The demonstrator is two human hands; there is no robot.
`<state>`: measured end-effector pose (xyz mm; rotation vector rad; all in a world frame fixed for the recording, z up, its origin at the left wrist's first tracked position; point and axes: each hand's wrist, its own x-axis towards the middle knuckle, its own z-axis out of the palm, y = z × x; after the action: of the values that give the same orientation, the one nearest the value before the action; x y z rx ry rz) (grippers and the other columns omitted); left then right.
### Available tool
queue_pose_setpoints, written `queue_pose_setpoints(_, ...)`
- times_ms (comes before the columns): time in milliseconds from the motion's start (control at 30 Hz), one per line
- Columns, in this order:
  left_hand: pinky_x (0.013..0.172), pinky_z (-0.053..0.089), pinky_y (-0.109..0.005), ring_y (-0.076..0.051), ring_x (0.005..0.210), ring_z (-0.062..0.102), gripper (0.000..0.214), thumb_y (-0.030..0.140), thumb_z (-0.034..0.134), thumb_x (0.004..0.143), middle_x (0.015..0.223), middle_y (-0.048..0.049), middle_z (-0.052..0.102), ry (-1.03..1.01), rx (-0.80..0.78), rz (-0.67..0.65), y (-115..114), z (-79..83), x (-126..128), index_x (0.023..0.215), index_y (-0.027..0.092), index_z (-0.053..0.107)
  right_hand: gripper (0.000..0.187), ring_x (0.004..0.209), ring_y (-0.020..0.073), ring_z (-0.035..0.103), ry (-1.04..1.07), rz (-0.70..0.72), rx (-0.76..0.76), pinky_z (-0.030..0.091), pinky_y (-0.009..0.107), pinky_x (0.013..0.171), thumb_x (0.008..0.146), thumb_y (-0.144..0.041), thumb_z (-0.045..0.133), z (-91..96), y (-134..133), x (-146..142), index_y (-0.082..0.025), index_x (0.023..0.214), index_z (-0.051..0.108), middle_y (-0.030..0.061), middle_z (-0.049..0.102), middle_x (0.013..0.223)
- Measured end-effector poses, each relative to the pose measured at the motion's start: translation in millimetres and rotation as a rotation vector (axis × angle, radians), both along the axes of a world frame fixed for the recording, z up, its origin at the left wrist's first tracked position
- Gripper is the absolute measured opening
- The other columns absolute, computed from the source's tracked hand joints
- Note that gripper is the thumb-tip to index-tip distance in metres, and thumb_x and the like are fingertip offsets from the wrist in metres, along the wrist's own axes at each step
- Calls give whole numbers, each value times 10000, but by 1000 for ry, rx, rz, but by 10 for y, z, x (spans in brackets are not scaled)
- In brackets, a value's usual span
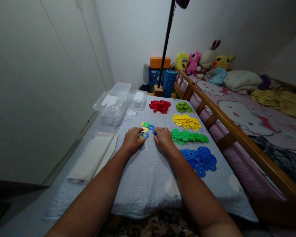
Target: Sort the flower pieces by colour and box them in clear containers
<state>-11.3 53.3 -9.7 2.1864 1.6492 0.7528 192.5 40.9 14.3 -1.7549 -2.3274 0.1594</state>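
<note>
Discs [145, 135] with notched, petal-like rims, in green, yellow and blue, form a small cluster between the two hands, presumably kept central so both can steady it. The left hand [134, 140] curves at its left edge, thumb and fingers partly apart; the right hand [164, 139] bends its fingertips to the blue end opposite, though whether either pinches a piece I cannot tell. The blue pile [201, 161], green pile [188, 136], yellow pile [186, 121], red pile [160, 106] and lime pile [184, 107] sit separately, probably so colours stay unmixed. The pieces look like thin plastic against the soft, wrinkled tablecloth [145, 184]; clear, rigid containers [111, 107] stand beyond a flat, folded cream cloth [92, 158]
</note>
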Motion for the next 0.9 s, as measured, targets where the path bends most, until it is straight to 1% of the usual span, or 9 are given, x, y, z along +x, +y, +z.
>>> queue_pose_setpoints(167,1005,499,-446,-293,1116,649,434,315,721,801,1189,-94,721,-5,-2,1,-5,3,-5,1225,231,685,319,1235,286,497,-19,-7,1,396,413,1025,987,-254,556,-27,29,-44,-248,1285,669,94,655,1361)
queue_pose_setpoints(267,1012,496,-447,-296,1125,647,434,322,716,807,1202,-102,718,-2,-5,-1,1,1,-5,1227,218,685,339,1225,288,499,-9,-26,-9,396,407,1019,973,-253,574,-10,15,-29,-247,1298,672,104,661,1313)
queue_pose_setpoints(433,1021,491,-434,-285,1129,648,439,316,722,803,1201,-100,719,-2,-12,-3,10,-6,-2,1227,212,685,414,1238,294,494,13,-43,-30,384,408,1048,945,-278,607,28,-35,-7,-224,1354,641,112,638,1338)
queue_pose_setpoints(600,1002,500,-426,-280,1105,654,429,307,724,796,1189,-100,723,-8,-10,1,-8,21,8,1213,214,695,350,1213,294,520,-9,-38,-37,404,392,1015,949,-255,587,59,-67,-15,-220,1286,674,107,661,1298)
queue_pose_setpoints(700,999,504,-422,-282,1093,659,424,302,728,792,1175,-103,728,-13,-11,6,-16,38,10,1205,210,704,374,1203,288,537,2,-39,-39,408,389,1018,931,-247,609,78,-72,-2,-219,1299,670,111,673,1270)
queue_pose_setpoints(800,1013,499,-423,-289,1110,656,426,300,724,793,1193,-114,726,-7,-11,3,-12,38,9,1206,196,707,404,1198,265,566,57,-14,-59,413,378,1039,910,-215,621,118,-78,67,-207,1312,663,111,682,1281)
queue_pose_setpoints(900,1020,494,-419,-291,1122,652,432,297,716,796,1198,-124,725,2,-18,3,0,23,6,1210,174,704,425,1201,254,598,141,13,-59,427,375,1060,878,-165,638,189,-106,202,-172,1302,665,127,690,1300)
